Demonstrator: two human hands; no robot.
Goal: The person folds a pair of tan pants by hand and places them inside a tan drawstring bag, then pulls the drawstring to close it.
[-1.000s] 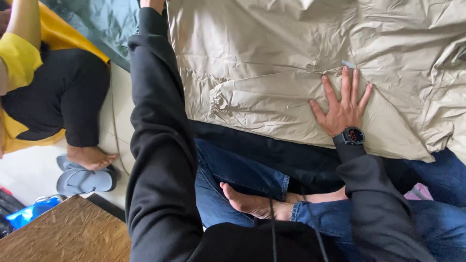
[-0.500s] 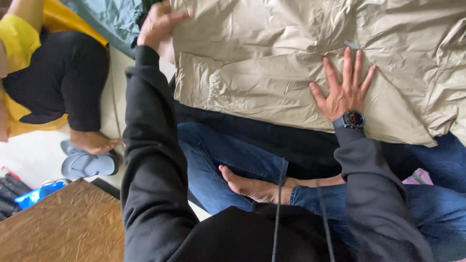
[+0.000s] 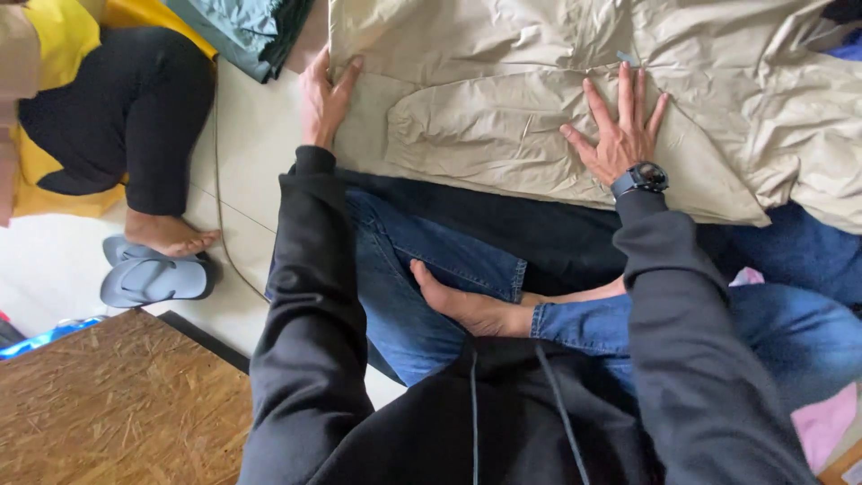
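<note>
A crumpled beige garment (image 3: 503, 99) of thin shiny fabric lies spread across a dark cloth in front of my crossed legs. My left hand (image 3: 325, 99) grips its left edge, thumb on top of the fabric. My right hand (image 3: 620, 130), with a black watch on the wrist, lies flat and spread on the garment's lower middle, pressing it down. Both my arms are in black sleeves.
Another person in a yellow top and black trousers (image 3: 117, 117) sits at the left, bare foot next to grey sandals (image 3: 153, 274). A folded teal cloth (image 3: 238, 31) lies at the top. A chipboard panel (image 3: 117, 404) is at the lower left. A thin cord (image 3: 220, 216) runs over the floor.
My left hand has come down from the top of the view to the garment's left edge and taken hold of it. The right hand stays pressed flat on the fabric.
</note>
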